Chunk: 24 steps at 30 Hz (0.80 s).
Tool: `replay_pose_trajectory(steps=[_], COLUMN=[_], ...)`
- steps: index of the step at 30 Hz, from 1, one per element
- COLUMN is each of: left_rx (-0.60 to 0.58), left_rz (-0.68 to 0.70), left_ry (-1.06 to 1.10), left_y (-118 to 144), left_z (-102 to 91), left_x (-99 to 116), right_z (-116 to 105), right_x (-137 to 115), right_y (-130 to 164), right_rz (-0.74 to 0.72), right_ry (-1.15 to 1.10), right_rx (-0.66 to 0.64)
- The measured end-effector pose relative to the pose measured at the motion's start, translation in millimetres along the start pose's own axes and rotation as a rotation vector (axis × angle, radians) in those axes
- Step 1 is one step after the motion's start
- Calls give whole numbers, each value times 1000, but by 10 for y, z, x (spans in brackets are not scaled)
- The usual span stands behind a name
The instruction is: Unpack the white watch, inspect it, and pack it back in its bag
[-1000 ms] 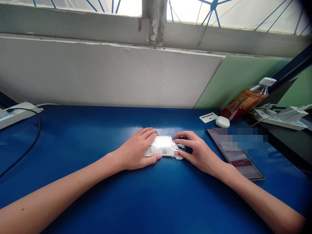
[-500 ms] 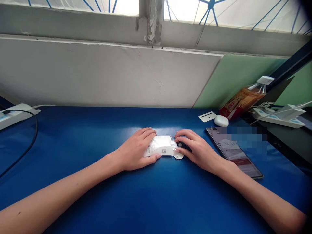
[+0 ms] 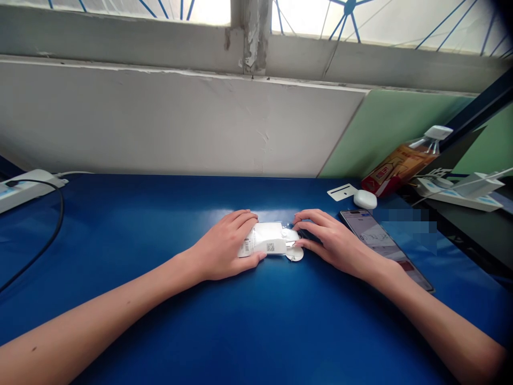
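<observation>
A small white box (image 3: 269, 232) in a clear wrapper lies flat on the blue table (image 3: 256, 321), with a barcode and a square code on its face. My left hand (image 3: 230, 243) is closed around its left end, thumb along the near edge and fingers over the far edge. From the right end of the box sticks out a white piece (image 3: 290, 236), its kind unclear. My right hand (image 3: 326, 238) has curved fingers and thumb pinching the outer end of that piece; the fingertips partly hide it. A round white tab (image 3: 295, 254) lies just below, by the right thumb.
At the right lie a phone (image 3: 385, 246), a white earbud case (image 3: 365, 199) and a white card (image 3: 341, 192). A drink bottle (image 3: 401, 166) leans behind them near a power strip (image 3: 460, 193). Another power strip (image 3: 30, 187) with a black cable (image 3: 60, 219) is at the left.
My right hand has moved a little to the right, away from the box. More of the white piece now shows outside the box's right end. My left hand has stayed in place.
</observation>
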<state>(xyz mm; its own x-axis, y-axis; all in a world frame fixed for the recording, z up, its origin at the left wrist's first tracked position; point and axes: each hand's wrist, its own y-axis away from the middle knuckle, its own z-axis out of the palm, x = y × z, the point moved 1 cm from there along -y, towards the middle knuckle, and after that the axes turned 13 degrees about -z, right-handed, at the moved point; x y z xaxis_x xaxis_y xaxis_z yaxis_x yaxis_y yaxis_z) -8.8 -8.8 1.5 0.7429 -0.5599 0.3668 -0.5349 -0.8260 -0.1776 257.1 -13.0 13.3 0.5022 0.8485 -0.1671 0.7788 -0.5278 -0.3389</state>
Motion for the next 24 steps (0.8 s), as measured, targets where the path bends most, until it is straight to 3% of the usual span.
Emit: replay_pose_trajectory(steps=[5,10,21,24], left_rx=[-3,-13,-4,1], left_rz=[-8,-6,42,36], left_ry=[1,0,1,-21], left_y=[-6,-8,-6,-8], left_z=[5,1,-7,-7], left_x=[-9,-8,10,18], right_z=[-58,-68,152,178], right_x=[28,-10,-123,-149], right_y=[16,17,-63,-87], right_rz=[8,116,150,148], right_ry=[-44,-20,-113,-103], right_rx=[-41,32,123,88])
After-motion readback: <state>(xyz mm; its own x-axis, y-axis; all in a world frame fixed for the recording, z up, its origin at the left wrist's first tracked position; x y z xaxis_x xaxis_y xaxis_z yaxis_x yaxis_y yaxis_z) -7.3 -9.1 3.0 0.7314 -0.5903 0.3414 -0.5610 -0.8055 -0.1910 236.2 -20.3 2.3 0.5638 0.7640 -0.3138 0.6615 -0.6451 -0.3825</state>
